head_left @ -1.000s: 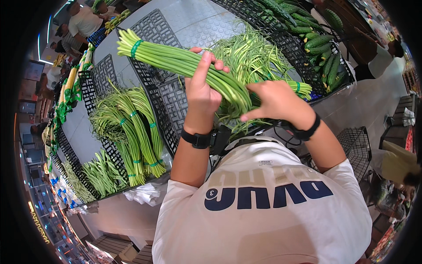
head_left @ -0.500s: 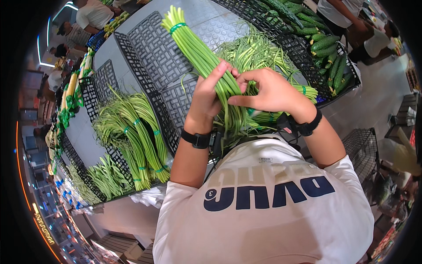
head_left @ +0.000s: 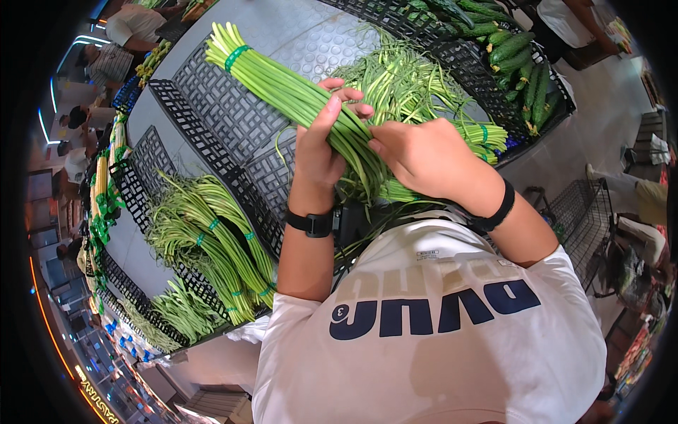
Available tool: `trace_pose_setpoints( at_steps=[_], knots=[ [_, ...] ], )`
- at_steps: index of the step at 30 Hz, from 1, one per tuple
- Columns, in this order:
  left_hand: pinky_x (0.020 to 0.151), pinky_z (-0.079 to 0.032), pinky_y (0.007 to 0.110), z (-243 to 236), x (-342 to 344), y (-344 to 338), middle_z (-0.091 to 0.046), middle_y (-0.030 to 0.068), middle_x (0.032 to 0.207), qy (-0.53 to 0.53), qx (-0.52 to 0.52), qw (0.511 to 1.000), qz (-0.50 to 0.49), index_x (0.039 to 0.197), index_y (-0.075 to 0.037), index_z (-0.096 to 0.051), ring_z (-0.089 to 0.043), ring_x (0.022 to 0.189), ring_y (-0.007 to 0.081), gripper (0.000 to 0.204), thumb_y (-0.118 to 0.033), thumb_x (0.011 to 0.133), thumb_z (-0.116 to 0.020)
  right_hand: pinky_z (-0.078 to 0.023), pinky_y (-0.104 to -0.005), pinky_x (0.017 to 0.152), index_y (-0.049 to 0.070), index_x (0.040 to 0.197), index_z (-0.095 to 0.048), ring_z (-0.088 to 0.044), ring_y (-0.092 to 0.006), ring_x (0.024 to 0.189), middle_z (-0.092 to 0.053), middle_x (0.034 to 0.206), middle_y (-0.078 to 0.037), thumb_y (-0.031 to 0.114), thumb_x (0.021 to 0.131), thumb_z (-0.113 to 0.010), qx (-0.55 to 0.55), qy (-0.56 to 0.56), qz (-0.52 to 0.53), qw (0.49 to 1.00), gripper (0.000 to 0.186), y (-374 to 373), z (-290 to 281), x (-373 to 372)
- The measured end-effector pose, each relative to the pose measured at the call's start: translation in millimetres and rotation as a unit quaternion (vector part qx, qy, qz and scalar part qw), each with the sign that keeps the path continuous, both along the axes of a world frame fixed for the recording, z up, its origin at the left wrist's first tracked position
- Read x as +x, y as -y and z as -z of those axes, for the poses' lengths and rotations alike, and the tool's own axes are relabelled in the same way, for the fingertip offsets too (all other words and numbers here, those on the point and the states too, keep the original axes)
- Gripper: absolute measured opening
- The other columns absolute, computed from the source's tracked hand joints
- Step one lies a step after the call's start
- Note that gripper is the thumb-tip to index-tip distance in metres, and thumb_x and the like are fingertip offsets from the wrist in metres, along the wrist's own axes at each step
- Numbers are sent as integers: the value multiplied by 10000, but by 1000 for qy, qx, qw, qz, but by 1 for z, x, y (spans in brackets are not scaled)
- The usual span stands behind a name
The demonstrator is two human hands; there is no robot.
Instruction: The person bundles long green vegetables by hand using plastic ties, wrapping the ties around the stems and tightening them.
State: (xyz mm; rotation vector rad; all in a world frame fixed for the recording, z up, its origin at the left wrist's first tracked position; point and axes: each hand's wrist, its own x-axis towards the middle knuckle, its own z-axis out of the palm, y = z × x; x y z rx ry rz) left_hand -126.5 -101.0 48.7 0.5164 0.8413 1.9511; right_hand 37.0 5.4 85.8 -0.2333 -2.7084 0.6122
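Note:
My left hand and my right hand both grip a long bundle of green garlic stalks near its lower end. A green band ties the bundle near its far tip, which points up and to the left over the black crates. A black watch sits on my left wrist and a black band on my right wrist. Behind my hands lies a loose heap of thin green stalks.
Banded bunches of green stalks lie on the crates at the left. Cucumbers fill the far right of the stand. A wire basket stands on the floor at the right. Other people stand at the top left and top right.
The bundle has swung from lying leftward to pointing more steeply away from me. My hands have shifted closer together along its lower end.

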Motion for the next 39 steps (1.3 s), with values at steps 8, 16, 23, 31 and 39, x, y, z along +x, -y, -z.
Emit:
trace_pose_setpoints(
  at_steps=[8,16,23,31,39],
  knots=[
    [719,-542,356,-21,9,34,-535,73,877,-28,113,992,48,1016,-63,-526,-605,758,189,162,-142,969,-660,-507,-442,498,44,717,-705,-644,-332,528,-642,651,-116,437,938,-630,57,43,8,997,457,50,-21,19],
    [807,-591,406,-74,63,99,-586,68,831,-108,26,994,-24,1044,-56,-546,-621,708,203,142,-105,989,-668,-571,-426,649,11,1104,-694,-725,-361,811,-731,938,-174,698,755,-764,14,-57,200,978,774,163,-38,48],
    [780,-566,372,-76,91,159,-662,85,928,-5,94,990,101,1030,-57,-594,-675,845,192,153,-150,980,-706,-553,-338,746,8,1133,-653,-683,-187,816,-700,866,-89,246,759,-846,-333,-14,103,937,484,204,-20,87],
    [819,-572,433,-59,80,186,-663,61,856,106,105,970,190,957,-101,-568,-703,881,226,195,-272,1036,-618,-532,-365,682,12,1010,-682,-659,-221,703,-696,813,-117,263,770,-838,-328,78,87,937,381,239,-36,111],
    [838,-577,391,-52,107,205,-697,131,936,16,69,993,96,1008,-81,-550,-721,920,263,166,-124,975,-707,-564,-428,750,44,1112,-691,-711,-338,839,-721,882,-160,375,725,-862,-168,69,168,969,538,254,-42,105]
  ],
)
